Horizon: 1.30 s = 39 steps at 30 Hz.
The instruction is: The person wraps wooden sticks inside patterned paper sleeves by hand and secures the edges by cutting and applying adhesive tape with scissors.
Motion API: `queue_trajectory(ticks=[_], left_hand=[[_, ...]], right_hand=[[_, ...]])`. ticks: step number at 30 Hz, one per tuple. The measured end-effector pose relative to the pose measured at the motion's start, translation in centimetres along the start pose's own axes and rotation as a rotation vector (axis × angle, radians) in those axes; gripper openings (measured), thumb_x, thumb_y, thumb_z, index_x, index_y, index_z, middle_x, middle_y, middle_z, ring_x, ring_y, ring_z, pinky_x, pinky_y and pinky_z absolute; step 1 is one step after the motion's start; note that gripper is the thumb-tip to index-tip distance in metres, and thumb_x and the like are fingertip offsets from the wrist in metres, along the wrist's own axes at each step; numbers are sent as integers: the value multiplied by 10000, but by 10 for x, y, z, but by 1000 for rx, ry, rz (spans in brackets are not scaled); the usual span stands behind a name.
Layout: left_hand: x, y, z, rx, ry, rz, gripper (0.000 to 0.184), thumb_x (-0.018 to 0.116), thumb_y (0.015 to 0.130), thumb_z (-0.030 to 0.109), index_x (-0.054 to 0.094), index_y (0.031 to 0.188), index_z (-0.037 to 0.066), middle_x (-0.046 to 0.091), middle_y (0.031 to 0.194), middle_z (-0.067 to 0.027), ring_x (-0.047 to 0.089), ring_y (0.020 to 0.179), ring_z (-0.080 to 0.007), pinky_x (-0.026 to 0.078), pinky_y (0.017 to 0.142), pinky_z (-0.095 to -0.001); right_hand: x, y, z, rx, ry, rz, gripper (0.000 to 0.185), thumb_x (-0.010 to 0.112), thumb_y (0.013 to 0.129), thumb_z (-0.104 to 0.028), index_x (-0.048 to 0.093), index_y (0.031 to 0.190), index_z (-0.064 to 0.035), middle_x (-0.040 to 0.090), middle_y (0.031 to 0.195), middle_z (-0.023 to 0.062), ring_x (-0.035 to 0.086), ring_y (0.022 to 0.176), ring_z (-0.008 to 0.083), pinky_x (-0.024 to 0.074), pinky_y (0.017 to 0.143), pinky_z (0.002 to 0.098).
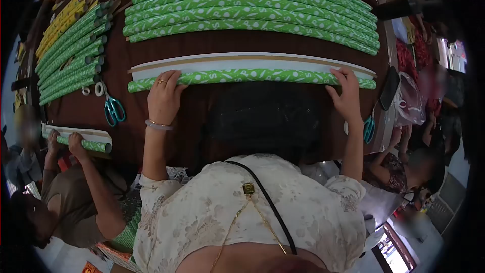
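A long roll of green wrapping paper (pixel 268 75) with white shapes and letters lies across the table in front of me. Its unrolled flap (pixel 212 64) shows a white inner side, with a tan strip (pixel 242 57) running along the far edge. My left hand (pixel 165 96), wearing a ring and bracelet, grips the roll near its left end, fingers on top and thumb on the near side. Toward the other end, my right hand (pixel 348 96) curls around the roll, thumb and fingers bent on either side of it.
Several finished green rolls (pixel 252 10) lie in a row at the back; more green rolls (pixel 76 65) and yellow rolls (pixel 70 12) are at left. Teal scissors (pixel 114 111) and tape (pixel 99 89) lie left, other scissors (pixel 369 129) right. A co-worker's hands (pixel 76 144) hold another roll.
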State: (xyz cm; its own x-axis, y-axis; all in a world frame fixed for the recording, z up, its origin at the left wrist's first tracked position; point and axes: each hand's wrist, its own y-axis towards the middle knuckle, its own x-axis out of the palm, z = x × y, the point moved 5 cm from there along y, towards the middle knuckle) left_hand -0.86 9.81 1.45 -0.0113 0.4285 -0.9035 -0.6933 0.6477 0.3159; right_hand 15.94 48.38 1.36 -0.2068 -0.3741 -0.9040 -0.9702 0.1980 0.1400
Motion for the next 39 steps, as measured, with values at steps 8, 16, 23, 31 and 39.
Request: queue_trajectory(ticks=[8,16,23,31,39], left_hand=[[6,0,-6,-6,-18,-141,314,579,806,65,531,1116,52,561,1059,-140,536,959,-332,442,807,-398],[12,-3,-8,11,34,-126,394,642,775,144,531,1136,36,549,1088,-161,529,982,-342,435,820,-398],[14,-1,-12,-24,39,-143,405,658,761,143,531,1133,42,573,1039,-157,540,962,-345,440,801,-401],[11,-2,-5,-44,16,-106,302,631,765,96,523,1039,31,581,986,-156,543,925,-344,441,756,-407],[1,-1,7,3,105,-67,320,648,738,90,553,1041,53,562,1026,-135,537,945,-312,422,781,-390]], right_hand=[[20,6,-49,-95,111,75,267,634,750,-84,594,1014,-86,534,1010,70,505,959,270,379,862,392],[30,0,-39,-63,126,240,204,631,743,-70,605,944,-96,541,1006,45,511,969,238,366,880,373],[33,-2,-36,-63,202,216,206,636,739,-72,612,942,-91,544,1001,54,506,976,248,364,879,369],[31,-3,-39,-76,176,178,274,643,715,-47,605,982,-95,543,1035,57,504,1011,255,361,905,379],[33,1,-43,-72,36,145,346,614,730,-7,577,1057,-111,554,1058,61,530,998,255,346,982,409]])
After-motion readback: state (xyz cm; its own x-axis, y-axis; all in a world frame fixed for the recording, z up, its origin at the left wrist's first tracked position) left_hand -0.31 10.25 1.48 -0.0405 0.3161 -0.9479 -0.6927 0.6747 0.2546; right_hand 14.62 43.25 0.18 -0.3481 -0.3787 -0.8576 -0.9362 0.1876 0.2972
